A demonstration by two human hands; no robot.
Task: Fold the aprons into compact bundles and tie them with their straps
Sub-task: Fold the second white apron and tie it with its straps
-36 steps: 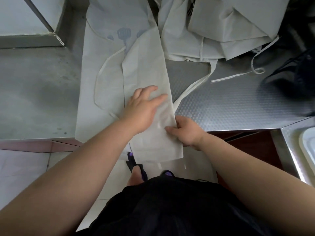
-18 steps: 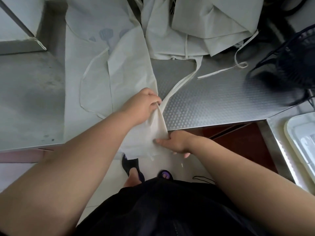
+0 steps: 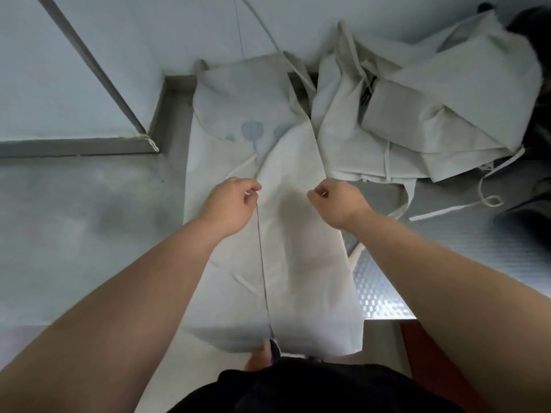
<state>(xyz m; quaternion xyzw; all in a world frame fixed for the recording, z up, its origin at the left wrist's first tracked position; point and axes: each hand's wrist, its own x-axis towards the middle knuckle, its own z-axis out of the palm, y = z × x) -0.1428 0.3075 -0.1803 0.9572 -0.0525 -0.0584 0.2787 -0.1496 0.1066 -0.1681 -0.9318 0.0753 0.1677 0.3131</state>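
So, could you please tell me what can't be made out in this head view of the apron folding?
All in the head view:
The printed motif on the apron: partly covered by its folded panel.
The pile of aprons: overlapping folds hide how many.
The dark object: blurred and cut off by the right edge.
The left hand and right hand: fingers curl on the apron's edges, their tips hidden by the knuckles.

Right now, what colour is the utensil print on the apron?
Pale blue spatula print, head view.
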